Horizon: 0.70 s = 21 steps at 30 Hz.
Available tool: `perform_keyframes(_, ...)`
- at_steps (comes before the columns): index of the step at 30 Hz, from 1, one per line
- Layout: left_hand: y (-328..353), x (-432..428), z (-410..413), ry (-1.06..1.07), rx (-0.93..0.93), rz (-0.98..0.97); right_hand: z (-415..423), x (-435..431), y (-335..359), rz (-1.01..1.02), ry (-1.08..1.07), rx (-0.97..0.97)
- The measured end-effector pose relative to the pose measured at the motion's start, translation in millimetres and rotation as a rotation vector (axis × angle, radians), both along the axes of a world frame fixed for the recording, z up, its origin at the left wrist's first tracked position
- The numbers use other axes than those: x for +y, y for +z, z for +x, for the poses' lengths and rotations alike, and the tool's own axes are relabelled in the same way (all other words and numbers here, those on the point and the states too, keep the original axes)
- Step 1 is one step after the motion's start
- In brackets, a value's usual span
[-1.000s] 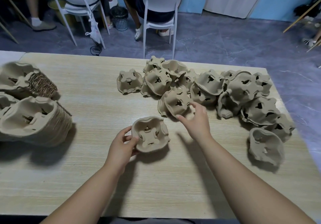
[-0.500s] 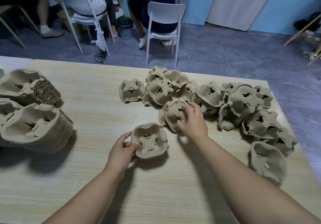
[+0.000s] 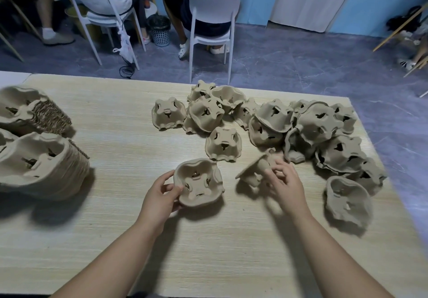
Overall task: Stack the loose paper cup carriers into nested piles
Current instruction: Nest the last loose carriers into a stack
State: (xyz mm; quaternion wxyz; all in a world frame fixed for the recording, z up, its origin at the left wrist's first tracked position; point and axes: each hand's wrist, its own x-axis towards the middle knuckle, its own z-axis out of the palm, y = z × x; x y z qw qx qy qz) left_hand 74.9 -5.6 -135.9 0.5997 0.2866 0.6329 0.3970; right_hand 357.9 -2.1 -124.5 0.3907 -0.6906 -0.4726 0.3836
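- Hands of a person, seen from the head camera, work over a pale wooden table (image 3: 231, 263). The left hand (image 3: 162, 196) grips the near rim of an open-side-up carrier (image 3: 199, 182), thumb on the rim and fingers curled beneath.
- The right hand (image 3: 284, 184) pinches a second carrier (image 3: 254, 170), tilted on edge and blurred, which sits near the first without touching it.
- Two tall nested piles (image 3: 41, 165) lie on their sides at the table's left edge, well apart from the hands.
- A loose heap (image 3: 301, 131) of well over a dozen carriers sprawls across the far right. A single carrier (image 3: 223, 143) sits between the heap and the hands, and a stray carrier (image 3: 347, 202) lies by the right edge.
- The job looks past its midpoint but far from finished. The pile in the left hand appears barely started, and the tilted carrier seems bound for it.
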Motion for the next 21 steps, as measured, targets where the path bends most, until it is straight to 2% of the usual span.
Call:
perform_keyframes(4,0,-3,13,-0.039,0.002,0.015,10,-47,-12,-0.056,-0.257,0.4)
perform_keyframes(9,-1,-4,25,-0.099,0.01,0.026,19,-60,-18,-0.15,-0.392,0.489)
perform_keyframes(11,0,-5,30,-0.11,0.022,0.029,23,-57,-21,-0.18,-0.452,0.484)
perform_keyframes(14,2,-6,33,-0.112,0.025,0.032,27,-54,-23,-0.209,-0.475,0.374)
perform_keyframes(18,4,-8,33,-0.111,0.035,0.021,31,-55,-14,-0.232,-0.454,0.384)
perform_keyframes(21,6,-9,32,-0.124,0.052,0.023,40,-49,2,-0.178,-0.399,0.262)
